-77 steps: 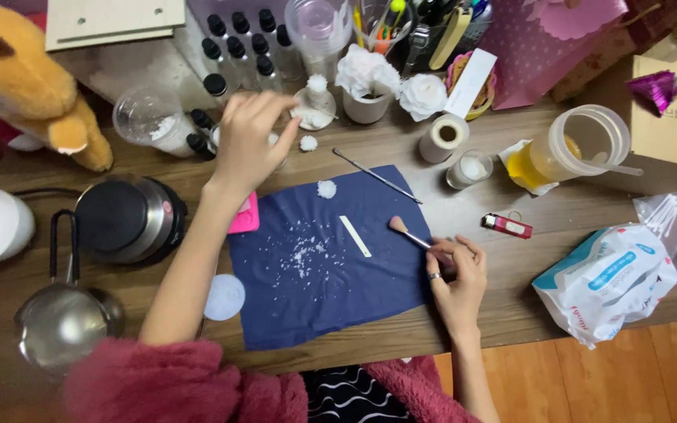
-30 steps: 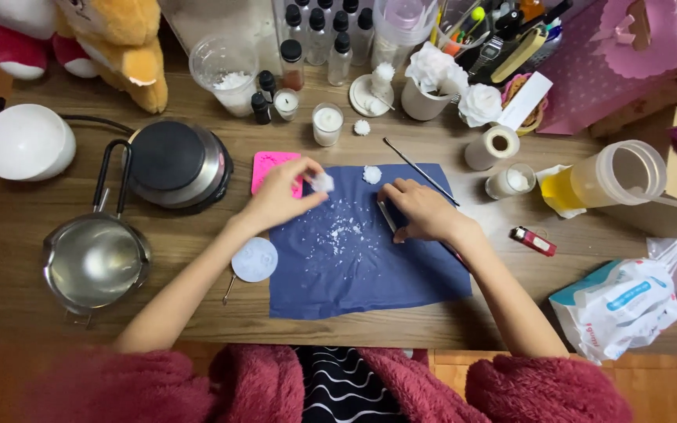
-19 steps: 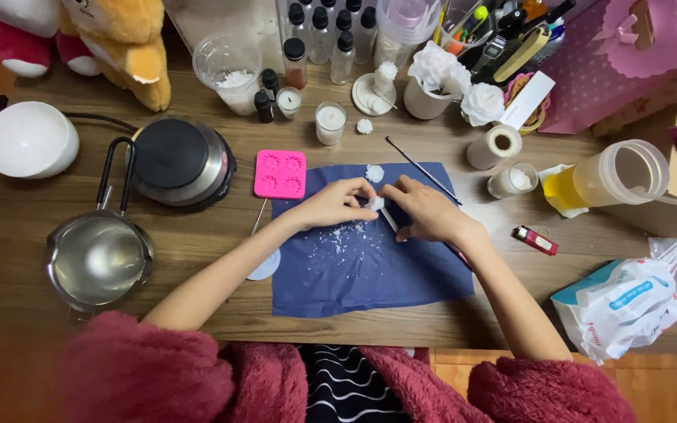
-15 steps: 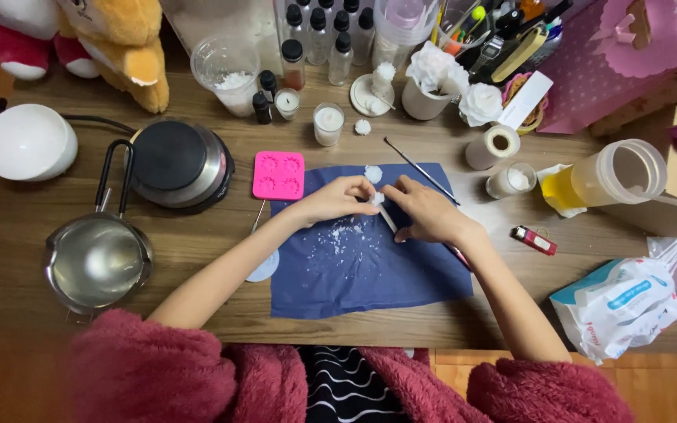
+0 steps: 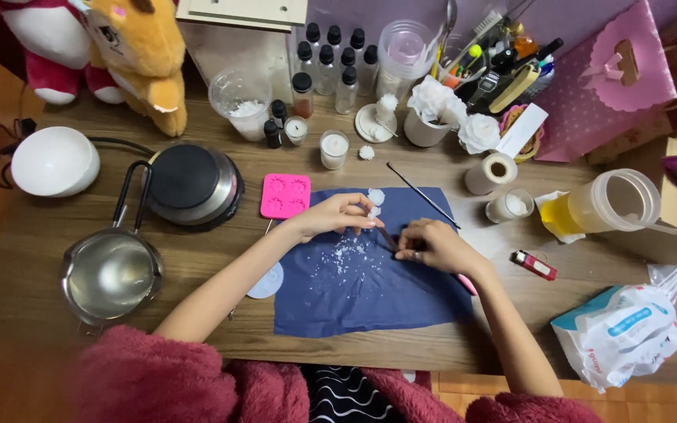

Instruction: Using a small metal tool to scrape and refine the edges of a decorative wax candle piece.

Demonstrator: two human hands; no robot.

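A dark blue cloth (image 5: pixel 370 290) lies on the wooden table, strewn with white wax flakes (image 5: pixel 346 258). Above it my left hand (image 5: pixel 334 215) pinches a small white wax flower (image 5: pixel 373 211) at its fingertips. My right hand (image 5: pixel 432 247) is closed on a thin brush with a pink handle (image 5: pixel 468 283), its tip near the flower. A second white wax flower (image 5: pixel 376 196) rests at the cloth's far edge. A pink silicone mould (image 5: pixel 284 196) sits just left of the cloth.
A steel saucepan (image 5: pixel 113 274), a hot plate (image 5: pixel 193 184) and a white dome lamp (image 5: pixel 55 161) stand at the left. Small bottles, candle jars, a metal pick (image 5: pixel 423 196), a tape roll (image 5: pixel 489 172) and a plastic jug (image 5: pixel 605 202) crowd the back. A red lighter (image 5: pixel 536 265) and a wipes pack (image 5: pixel 620 333) lie right.
My left hand brought a white wax flower from the back onto the cloth, uncovering the pink mould. My right hand slid a little back from it with the brush.
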